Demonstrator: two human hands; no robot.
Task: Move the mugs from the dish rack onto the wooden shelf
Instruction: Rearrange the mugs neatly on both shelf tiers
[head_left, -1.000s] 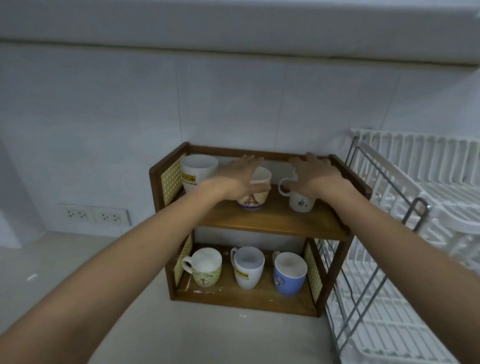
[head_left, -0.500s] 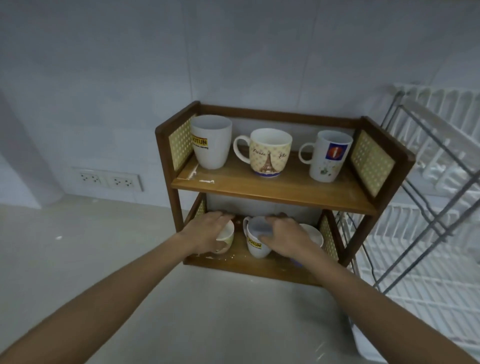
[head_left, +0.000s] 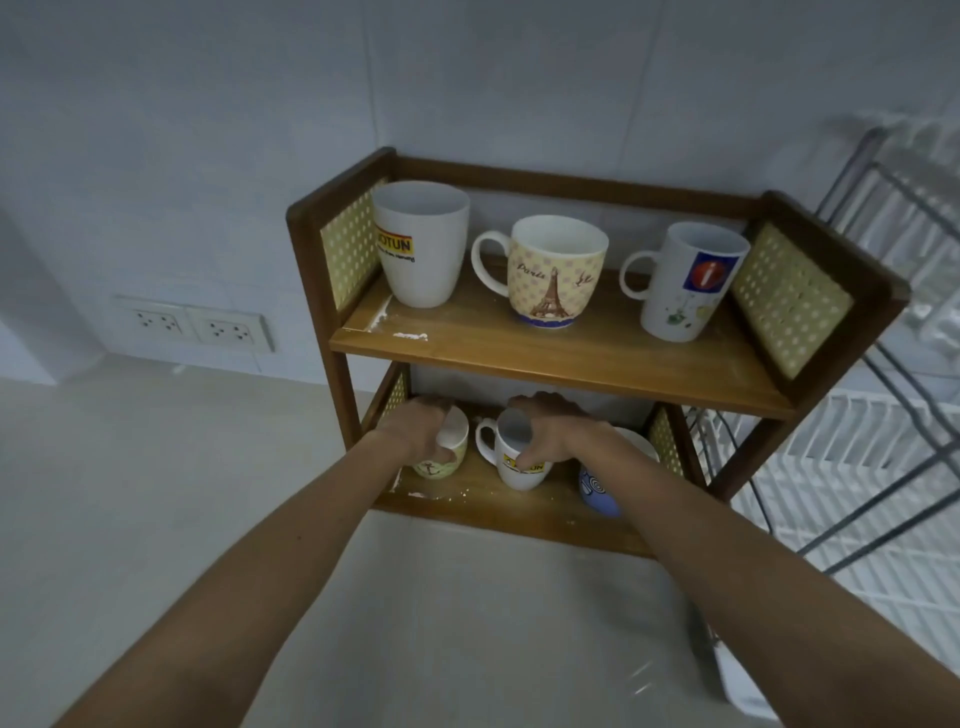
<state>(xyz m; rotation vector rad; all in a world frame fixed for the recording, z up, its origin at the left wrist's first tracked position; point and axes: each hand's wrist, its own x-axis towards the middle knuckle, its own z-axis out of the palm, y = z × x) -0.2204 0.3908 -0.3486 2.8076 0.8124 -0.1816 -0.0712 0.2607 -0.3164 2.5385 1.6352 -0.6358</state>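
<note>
Hands work on the lower board of the wooden shelf (head_left: 561, 364), which stands on a pale tabletop (head_left: 156, 493) against a tiled wall. The left hand (head_left: 418, 434) is wrapped over the rim of a green mug (head_left: 441, 465) at the left end, fingers curled round it. The right hand (head_left: 553, 439) grips the white mug (head_left: 517, 465) just beside it, thumb on the front by a yellow label, fingers over the far rim; its handle points left. A blue mug (head_left: 597, 491) sits at the right end, partly hidden behind the right forearm. On the upper board stand three upright mugs, apart from one another: a tall white cup (head_left: 421, 244) at the left, a Paris mug (head_left: 556, 270) with a tower picture in the middle, and a white mug with a red and blue badge (head_left: 685, 280) at the right. The dish rack (head_left: 883, 441) stands just right of the shelf. Wall sockets (head_left: 195, 325) sit at the left.
</note>
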